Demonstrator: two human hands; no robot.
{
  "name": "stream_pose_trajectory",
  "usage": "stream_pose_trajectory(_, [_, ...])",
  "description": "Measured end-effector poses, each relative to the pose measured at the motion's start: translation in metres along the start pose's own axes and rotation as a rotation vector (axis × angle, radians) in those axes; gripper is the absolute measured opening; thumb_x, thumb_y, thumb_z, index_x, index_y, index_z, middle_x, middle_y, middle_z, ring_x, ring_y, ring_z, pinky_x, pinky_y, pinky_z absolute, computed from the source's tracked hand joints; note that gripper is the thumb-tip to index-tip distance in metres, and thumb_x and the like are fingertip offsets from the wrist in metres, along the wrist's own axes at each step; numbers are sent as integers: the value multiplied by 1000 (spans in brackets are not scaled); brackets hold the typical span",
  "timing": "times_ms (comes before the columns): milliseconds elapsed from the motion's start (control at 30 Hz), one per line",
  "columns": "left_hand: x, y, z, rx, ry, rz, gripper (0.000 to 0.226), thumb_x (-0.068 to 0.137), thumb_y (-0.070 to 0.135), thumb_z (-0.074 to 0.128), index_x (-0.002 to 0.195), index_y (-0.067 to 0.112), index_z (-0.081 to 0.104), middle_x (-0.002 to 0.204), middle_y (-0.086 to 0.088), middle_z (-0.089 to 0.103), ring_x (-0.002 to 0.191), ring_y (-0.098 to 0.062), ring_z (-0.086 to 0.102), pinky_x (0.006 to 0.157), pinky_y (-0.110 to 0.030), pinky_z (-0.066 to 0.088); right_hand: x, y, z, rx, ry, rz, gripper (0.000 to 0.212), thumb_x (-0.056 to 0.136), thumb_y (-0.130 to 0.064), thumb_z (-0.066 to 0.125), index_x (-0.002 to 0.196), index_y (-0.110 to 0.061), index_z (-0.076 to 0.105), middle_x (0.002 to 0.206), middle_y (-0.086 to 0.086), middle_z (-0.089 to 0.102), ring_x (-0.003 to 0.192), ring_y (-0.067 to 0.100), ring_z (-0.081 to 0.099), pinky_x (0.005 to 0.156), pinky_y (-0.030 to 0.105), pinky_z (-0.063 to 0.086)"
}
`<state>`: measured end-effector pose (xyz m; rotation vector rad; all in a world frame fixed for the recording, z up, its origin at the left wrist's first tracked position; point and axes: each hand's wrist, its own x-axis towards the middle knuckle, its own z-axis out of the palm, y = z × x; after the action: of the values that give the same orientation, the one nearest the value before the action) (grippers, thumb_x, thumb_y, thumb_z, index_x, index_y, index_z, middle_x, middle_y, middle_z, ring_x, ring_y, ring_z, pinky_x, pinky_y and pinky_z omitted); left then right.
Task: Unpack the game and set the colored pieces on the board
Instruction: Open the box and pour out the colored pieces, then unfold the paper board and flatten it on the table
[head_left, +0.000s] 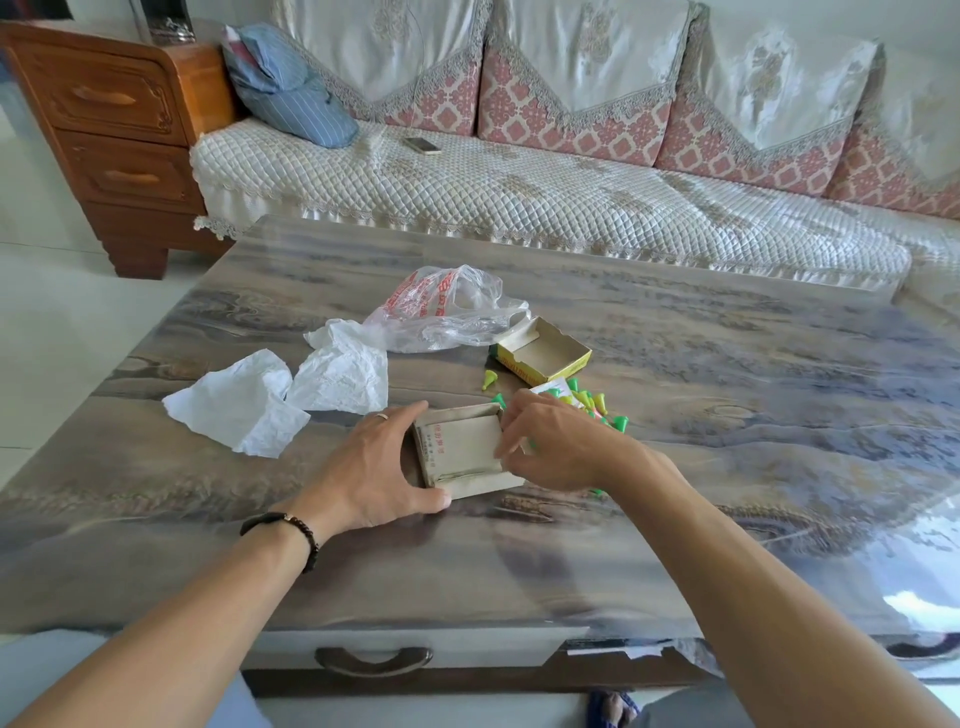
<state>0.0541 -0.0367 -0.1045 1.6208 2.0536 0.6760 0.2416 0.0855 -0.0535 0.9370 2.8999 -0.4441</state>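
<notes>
A folded beige paper game board lies on the marble-patterned table in front of me. My left hand holds its left side, fingers at the far corner and thumb at the near corner. My right hand pinches the folded board's right edge. Behind my right hand lies a heap of green and yellow cone-shaped pieces, partly hidden by the hand. One yellow-green piece lies apart to the left. The open yellow game box stands just beyond the pieces.
A clear plastic bag with red print and two crumpled white papers lie on the table's left half. A sofa with a phone runs behind the table; a wooden cabinet stands at far left.
</notes>
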Motion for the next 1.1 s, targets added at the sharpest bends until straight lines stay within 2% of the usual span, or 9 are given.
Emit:
stream_pose_trajectory(133, [-3, -3, -6, 27, -28, -15, 114, 56, 58, 74, 151, 24, 21, 151, 3, 33, 138, -14, 28, 106, -27, 31, 8, -12, 3, 29, 45, 15, 15, 88, -20, 57, 88, -18, 73, 98, -4, 58, 92, 16, 58, 86, 36, 47])
stream_pose_trajectory(300, [-6, -1, -21, 128, 67, -50, 107, 72, 47, 75, 153, 23, 9, 154, 4, 29, 135, -13, 34, 80, -17, 33, 5, -18, -11, 619, 308, 154, 16, 85, -16, 58, 73, -8, 63, 63, -4, 50, 58, 10, 41, 59, 30, 36])
stream_pose_trajectory(400, [-6, 9, -33, -123, 196, -34, 111, 67, 69, 67, 153, 29, 9, 157, 10, 23, 139, -5, 28, 105, -29, 34, 4, -21, -27, 707, 424, 160, 17, 89, -19, 59, 77, -6, 63, 64, 3, 52, 56, 11, 41, 55, 32, 38])
stream_pose_trajectory(567, [0, 53, -55, -436, 399, 144, 51, 81, 49, 70, 126, 29, 56, 120, 21, 58, 110, 8, 53, 87, -12, 41, 2, -36, -54, 835, 554, 93, 18, 91, -24, 59, 80, -12, 66, 74, 11, 68, 65, 17, 58, 71, 50, 54])
stream_pose_trajectory(700, [5, 73, -63, -407, 522, 190, 17, 87, 16, 67, 102, 24, 68, 82, 15, 67, 80, 3, 63, 80, -25, 54, -6, -45, -79, 896, 612, 14, 17, 96, -18, 55, 86, -7, 65, 73, 3, 65, 64, 7, 57, 60, 26, 50])
stream_pose_trajectory(767, [6, 76, -66, -370, 562, 206, 18, 85, 11, 67, 94, 27, 67, 73, 12, 66, 72, -3, 63, 74, -29, 55, -11, -43, -89, 976, 628, 19, 19, 98, -19, 53, 88, -7, 63, 75, 3, 63, 66, 9, 57, 61, 22, 47])
stream_pose_trajectory(933, [4, 93, -71, -306, 412, 280, 24, 85, 12, 70, 108, 20, 71, 66, 15, 63, 67, -2, 61, 68, -19, 50, -12, -32, -97, 960, 705, 182, 21, 95, -27, 55, 84, -12, 65, 79, 8, 64, 69, 19, 57, 63, 35, 48])
stream_pose_trajectory(1033, [3, 104, -71, -296, 413, 284, 15, 85, 19, 70, 100, 23, 72, 82, 17, 64, 77, 1, 61, 65, -10, 43, -21, -26, -101, 1004, 664, 159, 24, 95, -26, 58, 81, -8, 64, 70, 4, 62, 63, 17, 56, 57, 30, 47])
stream_pose_trajectory(1100, [5, 108, -72, -325, 347, 273, 36, 80, 31, 76, 113, 27, 61, 100, 16, 59, 91, 2, 56, 69, -4, 40, -32, -23, -104, 1091, 474, 58, 26, 96, -28, 56, 82, -7, 62, 67, 4, 61, 59, 18, 57, 52, 28, 48])
